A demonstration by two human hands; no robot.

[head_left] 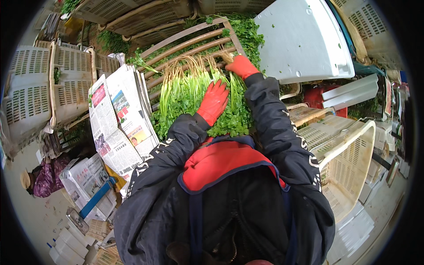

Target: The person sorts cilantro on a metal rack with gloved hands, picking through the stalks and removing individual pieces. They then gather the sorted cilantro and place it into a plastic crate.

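Observation:
A broad layer of leafy greens, coriander or thin celery by its look, lies in front of me with leaves toward me and brown roots away. My left hand, in a red glove, rests flat on the leaves and stems with its fingers stretched out. To its right, my right hand, also red-gloved, is closed round the root ends of a bunch of greens. The bunch's stems run down from it toward me. Beneath and beyond the greens is a slatted rack with brown bars.
A stack of newspapers lies left of the greens. A white foam lid or box stands at the far right, with loose leaves beside it. Plastic crates are around me. Another person's purple sleeve shows at far left.

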